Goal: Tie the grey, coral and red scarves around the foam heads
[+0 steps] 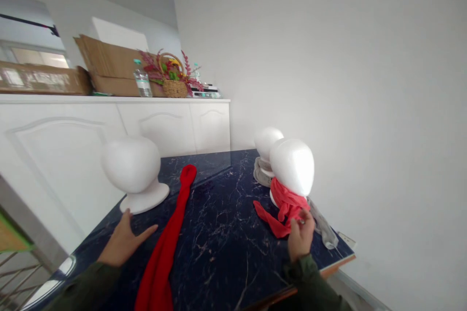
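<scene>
My left hand (122, 243) is open, thumb and fingers spread, near the round base of a white mannequin head (132, 165) at the left. Beside it a long bright red scarf (175, 228) lies stretched along the table, its far end looped over. On the right, a coral scarf (288, 199) is wrapped around the neck of another white mannequin head (293, 165), one tail lying out to the left. My right hand (302, 238) is closed at the front of this scarf, fingers pinched on its cloth; the fingertips partly hide the grip.
Behind stands a third white head (267, 143) with a grey scarf (261, 172) at its neck. More grey cloth (323, 226) lies near the table's right edge. The dark marbled table (226, 223) meets white cabinets (160, 126) holding cardboard boxes (113, 65), a bottle (142, 80) and a flower basket (174, 88).
</scene>
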`<state>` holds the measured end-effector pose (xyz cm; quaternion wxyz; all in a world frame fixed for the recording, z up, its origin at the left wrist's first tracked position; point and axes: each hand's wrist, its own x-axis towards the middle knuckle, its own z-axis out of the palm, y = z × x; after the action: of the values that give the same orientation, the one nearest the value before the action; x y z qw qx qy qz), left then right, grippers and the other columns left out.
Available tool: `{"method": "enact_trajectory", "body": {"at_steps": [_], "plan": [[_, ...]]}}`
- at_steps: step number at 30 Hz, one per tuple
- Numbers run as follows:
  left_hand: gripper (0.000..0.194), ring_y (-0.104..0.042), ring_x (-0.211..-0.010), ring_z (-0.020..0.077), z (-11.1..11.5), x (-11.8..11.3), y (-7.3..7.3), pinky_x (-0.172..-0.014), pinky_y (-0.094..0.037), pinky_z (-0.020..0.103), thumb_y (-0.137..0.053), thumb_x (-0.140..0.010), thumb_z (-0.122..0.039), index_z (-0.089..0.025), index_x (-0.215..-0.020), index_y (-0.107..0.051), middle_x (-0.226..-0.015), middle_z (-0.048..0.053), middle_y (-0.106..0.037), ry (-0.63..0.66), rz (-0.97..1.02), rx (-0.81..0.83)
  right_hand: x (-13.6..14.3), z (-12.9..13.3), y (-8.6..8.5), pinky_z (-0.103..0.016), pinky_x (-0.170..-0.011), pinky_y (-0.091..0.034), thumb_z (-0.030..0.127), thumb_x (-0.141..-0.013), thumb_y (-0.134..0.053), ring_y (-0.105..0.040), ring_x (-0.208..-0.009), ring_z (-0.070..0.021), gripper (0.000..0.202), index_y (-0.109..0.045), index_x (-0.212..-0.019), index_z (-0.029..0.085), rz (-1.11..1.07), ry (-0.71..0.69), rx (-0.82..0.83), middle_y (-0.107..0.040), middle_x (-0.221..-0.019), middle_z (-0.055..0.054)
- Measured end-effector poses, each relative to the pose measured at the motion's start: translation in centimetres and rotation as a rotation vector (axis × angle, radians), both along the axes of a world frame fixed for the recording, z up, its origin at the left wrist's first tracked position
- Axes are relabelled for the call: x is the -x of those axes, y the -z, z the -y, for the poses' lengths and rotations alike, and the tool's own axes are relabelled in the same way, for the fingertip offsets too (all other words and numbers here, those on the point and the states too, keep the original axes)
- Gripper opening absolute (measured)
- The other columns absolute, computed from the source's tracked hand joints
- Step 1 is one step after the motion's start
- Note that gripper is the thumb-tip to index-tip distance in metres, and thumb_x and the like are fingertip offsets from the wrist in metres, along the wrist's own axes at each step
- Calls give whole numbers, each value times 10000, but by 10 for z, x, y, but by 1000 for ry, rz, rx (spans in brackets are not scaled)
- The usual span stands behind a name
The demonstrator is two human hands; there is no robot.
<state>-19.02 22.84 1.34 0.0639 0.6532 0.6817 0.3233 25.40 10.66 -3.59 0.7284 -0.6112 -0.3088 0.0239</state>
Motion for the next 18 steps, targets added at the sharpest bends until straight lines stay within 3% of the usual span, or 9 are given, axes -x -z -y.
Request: {"method": "enact_trajectory", "body": {"at_steps": [2, 3, 5, 7, 11, 15, 18], "plan": [[979, -352, -1276, 301, 39, -24, -3, -1045, -304, 428, -498, -696, -605, -24, -1388, -121, -1394, 225, -322, 136, 56, 75, -56, -13, -10, -430, -959, -359, 354, -720, -452, -419, -1154, -265, 594, -384, -1260, 116, -96, 91, 29, -417, -1260, -155], [938, -366, -1271, 284, 54, -39, -6, -1052, -299, 419, -490, -714, -595, -63, -1396, -128, -1397, 196, -334, 216, 86, 87, -80, -20, -16, -434, -974, -344, 346, -719, -414, -404, -1180, -269, 602, -379, -1271, 108, -137, 57, 61, -407, -1288, -157], [827, -387, -1260, 263, 77, -73, -15, -1064, -290, 403, -503, -728, -567, -122, -1373, -237, -1385, 144, -378, 374, 143, 92, -113, -36, -26, -448, -967, -346, 326, -704, -376, -433, -1159, -287, 570, -455, -1212, 79, -148, -18, 122, -460, -1253, -170], [723, -409, -1242, 260, 87, -118, -24, -1077, -272, 389, -550, -706, -537, -137, -1288, -401, -1342, 122, -444, 505, 215, 120, -128, -50, -32, -450, -952, -357, 311, -676, -402, -482, -1098, -298, 488, -562, -1073, 77, -122, -113, 178, -550, -1150, -167], [609, -390, -1248, 296, 75, -231, -25, -1099, -199, 402, -668, -616, -464, -147, -1125, -564, -1286, 140, -501, 691, 647, 223, -124, -62, -33, -416, -911, -381, 292, -681, -446, -539, -1003, -270, 359, -627, -905, 78, -36, -299, 207, -626, -1011, -152], [733, -206, -1343, 304, 42, -338, -14, -1113, -109, 393, -624, -682, -487, -77, -1260, -437, -1415, 208, -301, 723, 833, 246, -115, -59, -31, -436, -909, -364, 301, -706, -473, -544, -988, -251, 370, -602, -952, 57, 5, -348, 162, -623, -1009, -160], [724, -54, -1377, 256, 24, -387, -15, -1121, -20, 387, -465, -791, -547, -75, -1325, -333, -1453, 190, -221, 803, 984, 240, -110, -56, -34, -445, -883, -400, 320, -638, -573, -567, -925, -241, 388, -592, -953, 94, 12, -354, 114, -642, -951, -124]]}}
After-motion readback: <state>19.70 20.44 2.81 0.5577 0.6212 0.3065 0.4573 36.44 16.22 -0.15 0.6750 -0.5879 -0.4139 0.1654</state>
